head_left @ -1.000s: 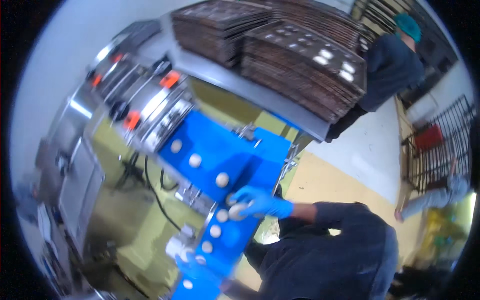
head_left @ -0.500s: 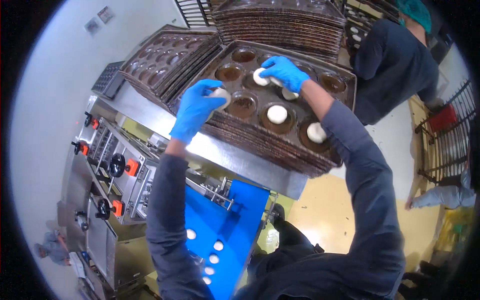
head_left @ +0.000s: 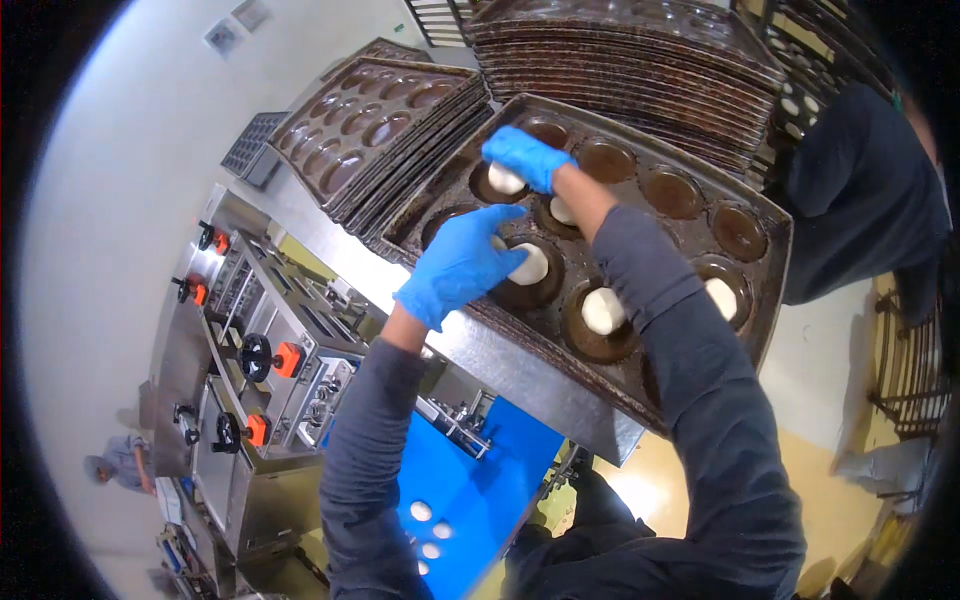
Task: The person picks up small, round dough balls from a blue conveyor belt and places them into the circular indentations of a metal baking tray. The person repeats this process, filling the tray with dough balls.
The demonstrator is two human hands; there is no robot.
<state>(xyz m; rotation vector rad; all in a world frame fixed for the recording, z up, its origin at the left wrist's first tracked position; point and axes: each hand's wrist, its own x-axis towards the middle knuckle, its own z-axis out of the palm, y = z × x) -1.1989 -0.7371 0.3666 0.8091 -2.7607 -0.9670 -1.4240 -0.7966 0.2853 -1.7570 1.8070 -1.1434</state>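
Both hands wear blue gloves over a dark baking tray [head_left: 665,238] with round cups, the top one of a stack. My right hand [head_left: 527,158] curls over a white dough ball [head_left: 506,178] at a cup in the far left part. Nearer, my left hand [head_left: 462,262] has thumb and forefinger around a piece of dough [head_left: 498,243], mostly hidden by the glove. Right beside its thumb, a flattened dough ball [head_left: 529,265] lies in a cup. Other dough balls sit in cups [head_left: 603,312] [head_left: 721,299], and one [head_left: 562,210] is partly covered by my right forearm.
More tray stacks stand to the left [head_left: 365,120] and behind [head_left: 620,75]. Below the metal table edge [head_left: 590,400], a blue conveyor belt [head_left: 470,500] carries several dough balls. A machine with black handwheels [head_left: 255,358] is at left. A co-worker [head_left: 865,190] stands at right.
My right hand has moved to a cup farther left on the tray. My left hand has come in from the tray's edge over a cup. The whole view has shifted.
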